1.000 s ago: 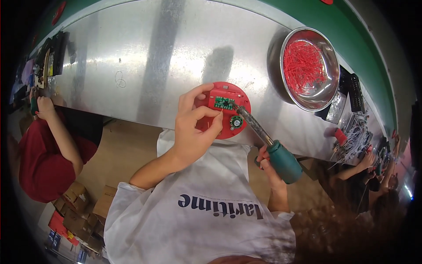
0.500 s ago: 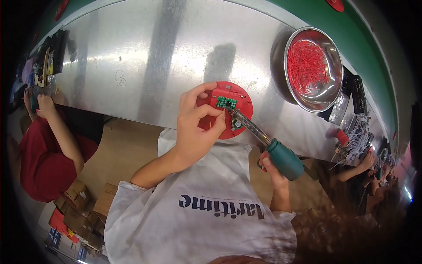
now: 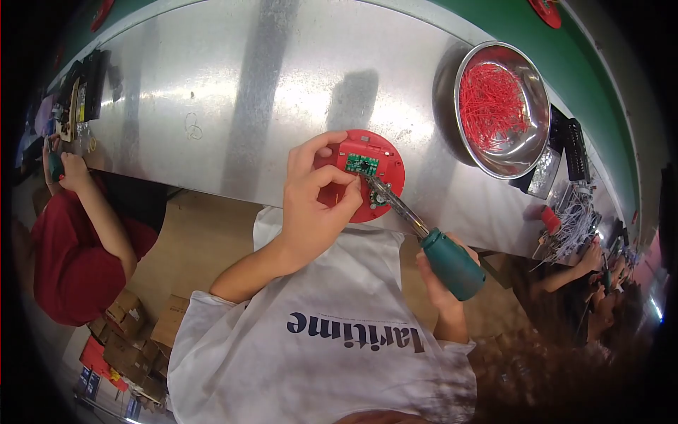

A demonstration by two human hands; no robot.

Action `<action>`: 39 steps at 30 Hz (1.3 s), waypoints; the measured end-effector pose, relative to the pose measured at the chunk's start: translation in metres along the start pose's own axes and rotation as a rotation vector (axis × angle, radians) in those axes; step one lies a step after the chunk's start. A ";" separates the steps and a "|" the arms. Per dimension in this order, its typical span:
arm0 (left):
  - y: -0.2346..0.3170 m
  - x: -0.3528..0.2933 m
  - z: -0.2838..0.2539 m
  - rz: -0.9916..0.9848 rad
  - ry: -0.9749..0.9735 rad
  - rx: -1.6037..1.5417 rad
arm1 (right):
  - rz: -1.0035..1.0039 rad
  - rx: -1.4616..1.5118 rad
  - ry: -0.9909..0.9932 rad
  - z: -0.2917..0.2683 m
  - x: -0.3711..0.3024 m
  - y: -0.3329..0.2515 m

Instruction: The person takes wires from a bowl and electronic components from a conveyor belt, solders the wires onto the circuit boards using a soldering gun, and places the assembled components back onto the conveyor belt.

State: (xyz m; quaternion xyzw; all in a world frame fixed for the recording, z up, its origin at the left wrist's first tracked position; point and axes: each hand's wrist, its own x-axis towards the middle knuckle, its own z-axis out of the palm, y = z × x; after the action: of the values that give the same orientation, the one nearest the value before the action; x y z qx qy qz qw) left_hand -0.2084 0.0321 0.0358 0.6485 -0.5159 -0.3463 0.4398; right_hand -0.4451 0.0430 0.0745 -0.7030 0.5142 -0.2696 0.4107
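A round red plastic housing (image 3: 390,152) lies near the front edge of the metal bench, with a small green circuit board (image 3: 361,164) on it. My left hand (image 3: 314,201) is over its left side. Thumb and forefinger are pinched together beside the board; what they hold is too small to make out. Other fingers of that hand touch the rim. My right hand (image 3: 441,290) is closed around the green handle of a soldering iron (image 3: 454,265). The iron's tip reaches the board's lower edge, close to my left fingertips. A round component (image 3: 379,199) sits below the board.
A steel bowl (image 3: 531,159) of cut red wires (image 3: 491,106) stands at the right. Beyond it lie black trays (image 3: 575,152) and a bundle of pale wires (image 3: 571,226). Co-workers' arms show at left (image 3: 106,219) and right (image 3: 575,268). A green strip (image 3: 487,18) runs behind the bench.
The soldering iron has shifted slightly left and down, and my right hand now wraps further around its handle. My left hand and the housing have barely moved.
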 end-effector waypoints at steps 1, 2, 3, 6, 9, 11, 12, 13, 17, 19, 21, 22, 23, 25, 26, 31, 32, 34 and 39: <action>0.000 0.000 0.000 0.002 -0.002 0.001 | -0.004 -0.009 0.005 0.000 0.000 -0.001; -0.001 0.000 0.000 0.004 -0.004 0.001 | -0.004 -0.009 0.007 0.000 0.000 -0.002; -0.001 0.000 0.000 0.006 -0.003 0.003 | 0.086 0.093 0.012 -0.001 0.000 -0.002; 0.001 0.002 -0.001 -0.006 0.000 -0.004 | 0.162 0.271 0.030 -0.003 -0.016 0.025; 0.002 0.001 -0.001 -0.007 -0.007 -0.003 | 0.314 0.535 0.044 -0.012 -0.021 0.020; 0.002 0.001 -0.001 -0.007 -0.004 -0.004 | 0.480 0.718 0.046 -0.014 -0.024 0.019; 0.002 0.002 -0.001 -0.003 -0.007 -0.003 | 0.446 0.750 0.094 -0.012 -0.028 0.028; 0.003 0.002 -0.001 -0.016 -0.011 -0.003 | 0.412 0.782 0.142 -0.011 -0.031 0.035; 0.002 0.003 -0.002 -0.020 -0.029 0.015 | 0.404 0.820 0.166 -0.009 -0.035 0.047; 0.002 0.003 -0.002 -0.021 -0.032 0.008 | 0.403 0.844 0.153 -0.007 -0.034 0.047; 0.001 0.003 -0.003 -0.024 -0.034 0.000 | 0.412 0.844 0.155 -0.006 -0.035 0.049; 0.001 0.003 -0.003 -0.029 -0.038 0.004 | 0.422 0.841 0.153 -0.006 -0.036 0.050; 0.001 0.004 -0.004 -0.035 -0.042 0.009 | 0.422 0.843 0.155 -0.006 -0.035 0.050; 0.003 0.005 -0.007 -0.033 -0.065 0.018 | 0.413 0.848 0.175 -0.005 -0.035 0.050; 0.004 0.006 -0.009 -0.032 -0.086 0.026 | 0.413 0.850 0.177 -0.005 -0.035 0.049; 0.006 0.007 -0.014 -0.026 -0.133 0.020 | 0.425 0.857 0.193 -0.005 -0.036 0.049; 0.006 0.007 -0.015 -0.011 -0.146 0.037 | 0.422 0.859 0.195 -0.005 -0.036 0.051; 0.006 0.007 -0.015 -0.007 -0.149 0.036 | 0.409 0.886 0.193 -0.004 -0.037 0.054; 0.007 0.009 -0.019 0.003 -0.159 0.047 | 0.377 0.879 0.186 -0.003 -0.035 0.055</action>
State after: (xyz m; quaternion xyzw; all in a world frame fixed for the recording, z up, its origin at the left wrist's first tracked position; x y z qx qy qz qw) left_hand -0.1920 0.0268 0.0489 0.6283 -0.5580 -0.3840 0.3827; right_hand -0.4866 0.0673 0.0307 -0.3306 0.5044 -0.4439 0.6627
